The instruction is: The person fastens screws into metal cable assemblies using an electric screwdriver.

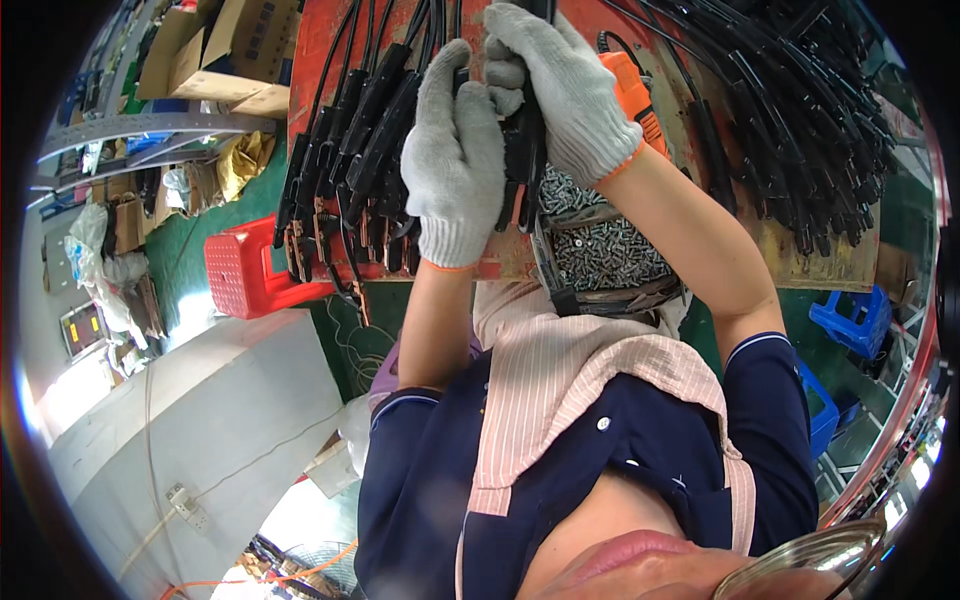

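Observation:
Both my hands wear grey-white knitted gloves and are close together over the red work table (500,268). My left hand (456,165) is closed, its thumb and fingers around a dark piece that shows only between their tips. My right hand (568,88) is curled around a black cabled handle (527,160), whose upper part the glove hides. Left of my hands lies a bundle of similar black handles (365,135) with cables, some ending in copper-coloured metal. Below my right wrist, many small screws (605,252) fill an open pouch-like container (620,298) at the table's near edge.
An orange device (635,100) lies beside my right wrist. A large heap of black cabled handles (790,120) covers the table's right side. A red plastic stool (245,270) stands at left, blue stools (855,320) at right. Cardboard boxes (225,55) sit far left.

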Demonstrator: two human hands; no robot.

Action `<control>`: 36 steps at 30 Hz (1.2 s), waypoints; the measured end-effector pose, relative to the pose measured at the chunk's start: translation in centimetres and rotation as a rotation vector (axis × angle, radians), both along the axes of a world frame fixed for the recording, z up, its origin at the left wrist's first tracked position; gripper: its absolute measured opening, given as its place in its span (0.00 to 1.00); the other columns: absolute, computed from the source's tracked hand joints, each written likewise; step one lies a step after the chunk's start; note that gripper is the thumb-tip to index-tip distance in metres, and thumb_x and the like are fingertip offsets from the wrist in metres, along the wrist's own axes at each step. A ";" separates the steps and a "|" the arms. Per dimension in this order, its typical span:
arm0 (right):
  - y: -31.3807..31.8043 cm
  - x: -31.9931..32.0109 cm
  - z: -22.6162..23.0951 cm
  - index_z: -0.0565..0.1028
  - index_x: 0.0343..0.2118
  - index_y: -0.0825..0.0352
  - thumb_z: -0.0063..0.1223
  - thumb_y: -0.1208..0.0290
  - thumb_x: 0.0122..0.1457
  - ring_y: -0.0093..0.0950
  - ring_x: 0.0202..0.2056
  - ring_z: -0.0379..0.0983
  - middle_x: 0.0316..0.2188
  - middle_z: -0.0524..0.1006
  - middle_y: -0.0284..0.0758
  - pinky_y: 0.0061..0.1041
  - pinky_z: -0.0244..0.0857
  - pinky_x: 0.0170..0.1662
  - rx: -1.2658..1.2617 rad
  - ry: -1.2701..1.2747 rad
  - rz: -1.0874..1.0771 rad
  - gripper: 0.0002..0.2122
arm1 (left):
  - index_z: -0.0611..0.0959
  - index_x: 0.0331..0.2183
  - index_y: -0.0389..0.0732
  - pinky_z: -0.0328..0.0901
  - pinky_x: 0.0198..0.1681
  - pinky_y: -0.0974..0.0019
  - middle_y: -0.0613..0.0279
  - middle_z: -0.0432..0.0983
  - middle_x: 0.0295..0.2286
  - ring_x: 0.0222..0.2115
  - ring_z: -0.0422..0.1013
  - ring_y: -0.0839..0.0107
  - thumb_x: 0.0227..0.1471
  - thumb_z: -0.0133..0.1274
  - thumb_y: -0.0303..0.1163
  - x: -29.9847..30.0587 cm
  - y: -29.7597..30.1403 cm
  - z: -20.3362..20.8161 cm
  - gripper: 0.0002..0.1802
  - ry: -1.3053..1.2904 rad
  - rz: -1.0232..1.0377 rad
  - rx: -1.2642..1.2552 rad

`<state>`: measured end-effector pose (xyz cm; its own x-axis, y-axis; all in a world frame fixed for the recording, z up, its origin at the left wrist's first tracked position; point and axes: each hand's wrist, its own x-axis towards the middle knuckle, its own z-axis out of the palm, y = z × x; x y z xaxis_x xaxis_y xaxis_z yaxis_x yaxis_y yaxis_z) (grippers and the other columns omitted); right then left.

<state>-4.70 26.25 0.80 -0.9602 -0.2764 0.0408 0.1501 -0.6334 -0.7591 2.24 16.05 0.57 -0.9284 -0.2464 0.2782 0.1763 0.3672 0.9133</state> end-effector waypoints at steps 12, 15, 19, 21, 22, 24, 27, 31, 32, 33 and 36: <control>0.6 -0.8 1.5 0.69 0.31 0.62 0.51 0.65 0.62 0.14 0.20 0.64 0.23 0.70 0.26 0.15 0.63 0.22 0.030 -0.297 -0.078 0.07 | 0.68 0.55 0.29 0.66 0.47 0.71 0.53 0.72 0.46 0.39 0.72 0.73 0.62 0.41 0.28 -1.8 2.0 0.6 0.21 0.066 -0.039 0.308; 1.3 -0.6 2.0 0.70 0.31 0.62 0.52 0.64 0.61 0.15 0.19 0.65 0.19 0.69 0.24 0.16 0.63 0.23 0.070 -0.320 -0.101 0.08 | 0.68 0.54 0.30 0.66 0.48 0.70 0.53 0.72 0.47 0.42 0.72 0.71 0.62 0.41 0.27 -1.9 2.0 0.7 0.21 0.097 -0.092 0.223; 3.3 -1.4 -0.5 0.71 0.39 0.63 0.48 0.60 0.62 0.28 0.31 0.73 0.27 0.74 0.35 0.28 0.68 0.35 0.458 0.028 -0.311 0.12 | 0.71 0.50 0.30 0.65 0.54 0.62 0.50 0.72 0.48 0.48 0.70 0.62 0.60 0.43 0.22 -3.0 3.6 -3.1 0.16 0.310 -0.156 0.058; 4.0 -0.2 0.6 0.65 0.52 0.65 0.43 0.54 0.64 0.33 0.45 0.74 0.38 0.76 0.41 0.31 0.68 0.47 0.417 0.032 -0.329 0.21 | 0.69 0.52 0.30 0.60 0.57 0.58 0.48 0.69 0.52 0.53 0.65 0.60 0.62 0.40 0.27 -2.4 4.1 -4.8 0.19 0.211 -0.208 0.368; 2.1 0.0 0.5 0.61 0.55 0.64 0.43 0.57 0.65 0.27 0.41 0.73 0.36 0.74 0.36 0.27 0.68 0.43 0.384 0.013 -0.479 0.21 | 0.67 0.55 0.33 0.58 0.58 0.57 0.51 0.66 0.54 0.53 0.64 0.61 0.64 0.38 0.35 -1.7 2.9 -4.5 0.22 0.060 -0.090 0.009; -0.8 -1.8 -1.9 0.59 0.57 0.63 0.47 0.62 0.65 0.16 0.33 0.63 0.33 0.69 0.26 0.19 0.64 0.37 -0.007 -0.067 -0.446 0.21 | 0.65 0.57 0.37 0.63 0.52 0.60 0.55 0.69 0.49 0.48 0.67 0.65 0.63 0.41 0.43 -1.0 5.0 -4.0 0.27 -0.056 -0.079 0.505; 1.4 -0.8 -1.9 0.56 0.60 0.69 0.50 0.51 0.60 0.36 0.44 0.71 0.45 0.71 0.42 0.30 0.65 0.49 0.544 0.051 -0.354 0.33 | 0.69 0.51 0.38 0.65 0.20 0.75 0.67 0.72 0.26 0.21 0.68 0.79 0.62 0.45 0.42 0.1 3.0 -6.4 0.22 -0.419 -0.358 0.819; 7.3 2.3 0.5 0.62 0.56 0.69 0.55 0.53 0.52 0.45 0.48 0.71 0.46 0.71 0.48 0.38 0.67 0.48 1.281 0.542 -0.462 0.33 | 0.72 0.42 0.40 0.49 0.10 0.80 0.73 0.63 0.19 0.12 0.54 0.86 0.61 0.48 0.38 2.3 3.9 -4.3 0.13 -0.563 -0.568 0.839; 8.7 3.1 -0.4 0.64 0.54 0.67 0.56 0.53 0.51 0.43 0.44 0.73 0.44 0.72 0.46 0.39 0.68 0.44 1.399 0.704 -0.576 0.31 | 0.72 0.39 0.41 0.49 0.11 0.81 0.72 0.64 0.19 0.12 0.54 0.86 0.60 0.50 0.35 2.9 3.5 -4.6 0.10 -0.648 -0.511 0.952; 10.5 3.9 -1.7 0.65 0.53 0.65 0.57 0.54 0.50 0.41 0.41 0.74 0.41 0.73 0.44 0.39 0.69 0.40 1.518 0.868 -0.690 0.29 | 0.72 0.36 0.42 0.50 0.11 0.81 0.71 0.65 0.20 0.13 0.55 0.85 0.59 0.51 0.33 3.3 3.6 -5.1 0.07 -0.737 -0.456 1.068; 10.9 5.8 -5.8 0.63 0.56 0.64 0.56 0.56 0.52 0.41 0.24 0.76 0.30 0.76 0.43 0.41 0.69 0.25 1.677 0.519 -0.370 0.30 | 0.72 0.32 0.44 0.49 0.11 0.82 0.72 0.64 0.20 0.13 0.54 0.85 0.59 0.51 0.34 4.0 4.1 -5.5 0.06 -0.863 -0.522 1.002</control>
<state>1.15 37.16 -5.01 -0.9571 -0.1315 0.2582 -0.2452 0.8422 -0.4801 6.24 20.11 -4.91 -0.7584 0.4201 -0.4983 -0.6494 -0.4214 0.6330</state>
